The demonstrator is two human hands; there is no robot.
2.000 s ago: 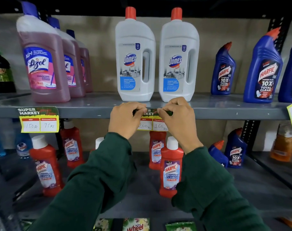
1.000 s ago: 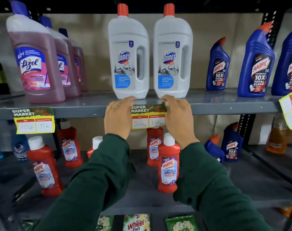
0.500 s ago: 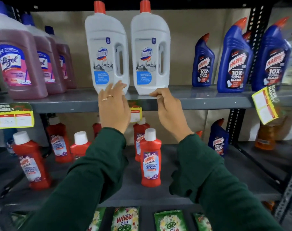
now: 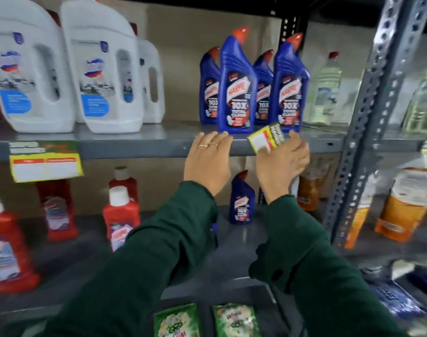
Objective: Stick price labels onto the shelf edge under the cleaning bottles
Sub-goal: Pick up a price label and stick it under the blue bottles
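Right hand [image 4: 281, 164] pinches a tilted price label [image 4: 266, 138] just above its fingers — left hand [image 4: 207, 161], spread flat beside it, touches the shelf edge [image 4: 134, 148] under the blue bottles [image 4: 236, 86].

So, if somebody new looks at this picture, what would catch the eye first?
Probably the two hands in the middle, in dark green sleeves: the right hand holds a yellow price label tilted at the grey shelf edge, and the left hand rests its fingers on that edge. Just above stand the blue toilet cleaner bottles. To the left are big white bottles, with a label already stuck below them.
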